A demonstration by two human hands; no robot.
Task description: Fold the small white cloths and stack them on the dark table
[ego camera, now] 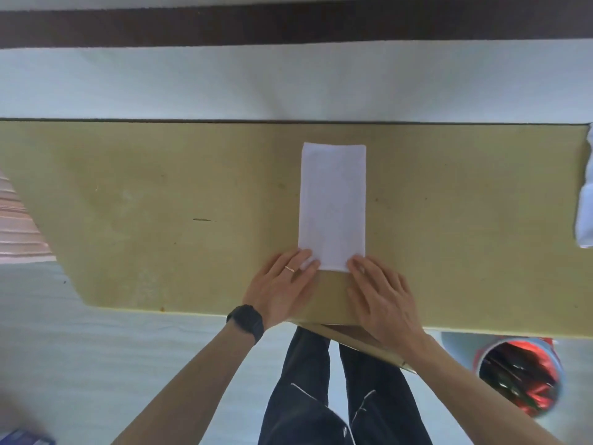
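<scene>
A white cloth (332, 203) lies flat on the tan table (160, 203), folded into a long narrow rectangle that runs away from me. My left hand (282, 287) rests flat on the table with its fingertips on the cloth's near left corner. My right hand (382, 293) lies flat too, its fingertips on the near right corner. A ring sits on one left finger and a black watch on the left wrist.
More white cloth (585, 200) hangs at the table's far right edge. A round bin (519, 377) with red shiny contents stands on the floor at the lower right. My dark trouser legs show under the table's near edge.
</scene>
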